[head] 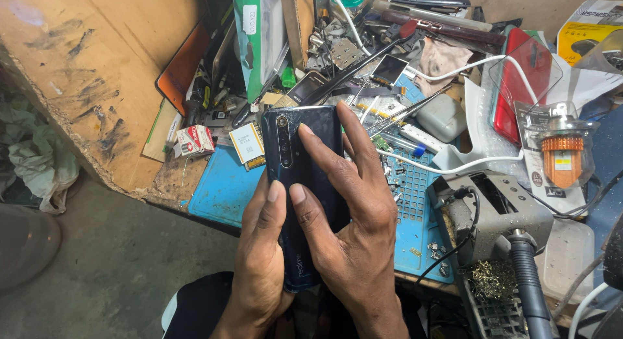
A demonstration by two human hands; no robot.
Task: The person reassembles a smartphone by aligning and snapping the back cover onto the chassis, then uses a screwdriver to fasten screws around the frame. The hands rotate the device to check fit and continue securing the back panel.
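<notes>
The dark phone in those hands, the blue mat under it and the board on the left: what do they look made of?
The phone, held by the left hand and right hand, shows a glossy dark blue back, glass or polished plastic judging by its reflections. The blue mat looks like matte rubber or silicone, with moulded compartments. The board appears to be raw particle board: its edge is crumbly.

The right hand (350,209) and left hand (259,261) hide much of the dark phone (305,144). The grey soldering stand (500,216) is cut off at the picture's bottom edge; the yellow package (590,27) at the right.
</notes>
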